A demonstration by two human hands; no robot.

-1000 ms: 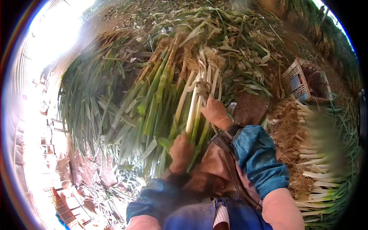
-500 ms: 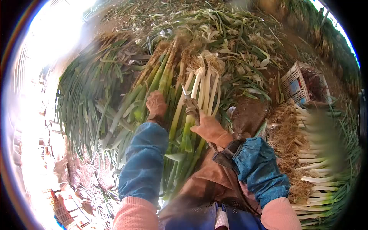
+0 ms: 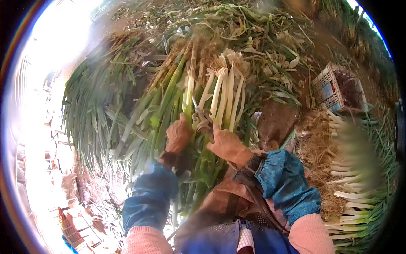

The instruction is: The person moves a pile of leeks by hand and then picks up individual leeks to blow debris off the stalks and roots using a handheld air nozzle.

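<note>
A pile of long green onions (image 3: 230,99) lies in front of me, roots pointing away and leaves toward me. My left hand (image 3: 179,133) is closed around one green onion stalk (image 3: 189,95), whose lower part shows white below its brown roots. Just to the right, my right hand (image 3: 228,144) grips an air blow gun (image 3: 203,120), its thin metal nozzle angled up and left beside that stalk. A dark hose hangs below the right wrist. Several stalks with bare white shanks lie side by side beyond the right hand, while muddier ones lie to the left.
A heap of leafy green onions (image 3: 95,106) spreads at the left. Stripped leaves (image 3: 253,29) cover the ground at the back. On the right stand a plastic crate (image 3: 327,91) and a long row of white-stemmed green onions (image 3: 349,197) with roots toward me.
My left hand has come nearer to me and slightly right, now on a stalk whose shank shows white. The blow gun has shifted left toward that stalk.
</note>
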